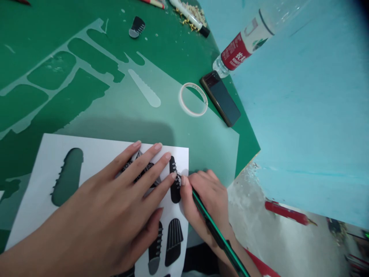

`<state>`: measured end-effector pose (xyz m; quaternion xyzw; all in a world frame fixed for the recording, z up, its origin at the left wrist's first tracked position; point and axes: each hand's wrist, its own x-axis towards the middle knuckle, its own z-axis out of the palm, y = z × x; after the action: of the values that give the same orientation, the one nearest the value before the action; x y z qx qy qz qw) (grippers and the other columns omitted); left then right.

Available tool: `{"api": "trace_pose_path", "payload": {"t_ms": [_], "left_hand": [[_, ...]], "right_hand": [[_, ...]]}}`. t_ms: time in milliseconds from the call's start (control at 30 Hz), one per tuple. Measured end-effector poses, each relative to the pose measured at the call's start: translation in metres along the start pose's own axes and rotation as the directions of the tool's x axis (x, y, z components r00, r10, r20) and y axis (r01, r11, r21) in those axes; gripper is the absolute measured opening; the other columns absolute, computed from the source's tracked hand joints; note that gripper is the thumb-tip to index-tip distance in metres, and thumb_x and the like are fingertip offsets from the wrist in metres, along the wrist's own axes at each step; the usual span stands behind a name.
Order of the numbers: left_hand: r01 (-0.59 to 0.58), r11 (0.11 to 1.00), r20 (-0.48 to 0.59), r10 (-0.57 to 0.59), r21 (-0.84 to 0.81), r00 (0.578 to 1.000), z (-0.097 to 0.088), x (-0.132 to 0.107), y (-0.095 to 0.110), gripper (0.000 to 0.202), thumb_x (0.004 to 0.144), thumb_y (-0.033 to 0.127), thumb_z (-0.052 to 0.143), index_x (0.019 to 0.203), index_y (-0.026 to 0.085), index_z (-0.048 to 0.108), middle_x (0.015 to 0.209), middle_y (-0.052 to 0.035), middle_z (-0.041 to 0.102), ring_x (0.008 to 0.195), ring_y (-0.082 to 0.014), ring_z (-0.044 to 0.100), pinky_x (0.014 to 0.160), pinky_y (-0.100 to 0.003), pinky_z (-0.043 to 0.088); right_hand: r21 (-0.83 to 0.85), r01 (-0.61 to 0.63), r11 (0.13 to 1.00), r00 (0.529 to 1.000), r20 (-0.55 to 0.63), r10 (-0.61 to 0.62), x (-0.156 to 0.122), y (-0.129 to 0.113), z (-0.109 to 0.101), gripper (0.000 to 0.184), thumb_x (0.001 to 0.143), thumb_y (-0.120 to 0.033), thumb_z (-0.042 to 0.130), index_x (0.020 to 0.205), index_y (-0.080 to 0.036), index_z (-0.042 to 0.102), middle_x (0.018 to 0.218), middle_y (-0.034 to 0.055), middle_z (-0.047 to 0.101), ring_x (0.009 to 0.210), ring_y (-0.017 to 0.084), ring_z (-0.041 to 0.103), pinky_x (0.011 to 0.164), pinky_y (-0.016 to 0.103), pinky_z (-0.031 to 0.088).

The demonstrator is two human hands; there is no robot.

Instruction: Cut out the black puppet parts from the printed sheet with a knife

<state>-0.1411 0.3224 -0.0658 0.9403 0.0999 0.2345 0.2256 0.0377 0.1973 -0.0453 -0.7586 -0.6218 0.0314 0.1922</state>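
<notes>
My left hand (123, 204) lies flat on a white printed sheet (98, 150), its fingers spread and covering part of the black printed patterns. In my right hand (207, 200) is a slim green pen-style craft knife (213, 227), its tip down at the right side of a narrow black printed shape (175, 184). The fingers partly hide that tip. Below, a striped black shape (174, 242) and another black shape (155, 250) are printed near the sheet's right edge. Toward its left, an elongated hole (68, 177) shows the green surface beneath.
On the green table (161, 42) lie a translucent sheet (121, 111) with cut-away openings, a loose black cut-out (137, 27), a tape roll (181, 100), a phone (221, 100) and a marker (187, 15). A water bottle (238, 52) lies or leans by the blue wall (302, 115).
</notes>
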Motion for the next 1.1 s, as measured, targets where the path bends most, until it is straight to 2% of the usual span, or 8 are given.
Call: {"api": "trace_pose_path", "payload": {"t_ms": [233,467,600,867,1100], "left_hand": [[0.001,1.000,0.010,-0.001,0.001,1.000,-0.0006,0.0017,0.0006,0.048,0.100,0.037,0.062,0.141,0.013,0.068,0.160,-0.0145,0.059,0.153,-0.0391,0.052,0.132,-0.061,0.035],[0.001,1.000,-0.001,-0.001,0.004,1.000,-0.0002,0.0004,-0.0004,0.048,0.100,0.038,0.062,0.141,0.013,0.068,0.162,-0.0149,0.058,0.154,-0.0389,0.051,0.134,-0.059,0.031],[-0.007,1.000,0.004,0.007,0.007,1.000,0.0011,0.0001,-0.0006,0.050,0.101,0.038,0.062,0.144,0.012,0.066,0.162,-0.0151,0.058,0.154,-0.0385,0.050,0.136,-0.057,0.028],[-0.021,1.000,0.021,0.021,0.012,1.000,-0.0002,-0.0026,-0.0006,0.049,0.101,0.039,0.062,0.143,0.014,0.067,0.162,-0.0163,0.058,0.154,-0.0413,0.051,0.133,-0.065,0.033],[-0.027,0.999,0.009,0.027,0.018,1.000,0.0008,-0.0007,-0.0010,0.047,0.103,0.039,0.060,0.142,0.013,0.067,0.160,-0.0167,0.060,0.153,-0.0409,0.052,0.132,-0.064,0.033]], "right_hand": [[-0.014,-0.011,1.000,0.999,0.041,0.011,0.0002,-0.0006,-0.0008,0.042,0.110,-0.017,0.049,0.069,-0.023,0.042,0.061,-0.0046,0.049,0.058,0.013,0.040,0.067,0.033,0.032],[-0.021,0.008,1.000,1.000,0.008,-0.008,0.0013,-0.0003,-0.0010,0.043,0.110,-0.018,0.048,0.068,-0.023,0.042,0.060,-0.0041,0.047,0.057,0.012,0.042,0.066,0.032,0.033],[-0.006,-0.031,1.000,0.999,-0.018,0.030,0.0032,-0.0011,-0.0028,0.044,0.111,-0.018,0.046,0.068,-0.024,0.038,0.060,-0.0039,0.046,0.057,0.013,0.042,0.064,0.030,0.034],[0.010,-0.002,1.000,1.000,-0.029,0.003,0.0019,-0.0005,0.0002,0.044,0.110,-0.018,0.048,0.068,-0.023,0.040,0.060,-0.0049,0.044,0.056,0.012,0.041,0.066,0.032,0.034],[0.008,0.003,1.000,1.000,-0.030,-0.002,0.0020,0.0005,-0.0002,0.044,0.111,-0.018,0.048,0.068,-0.023,0.041,0.060,-0.0052,0.045,0.056,0.011,0.041,0.066,0.031,0.033]]}}
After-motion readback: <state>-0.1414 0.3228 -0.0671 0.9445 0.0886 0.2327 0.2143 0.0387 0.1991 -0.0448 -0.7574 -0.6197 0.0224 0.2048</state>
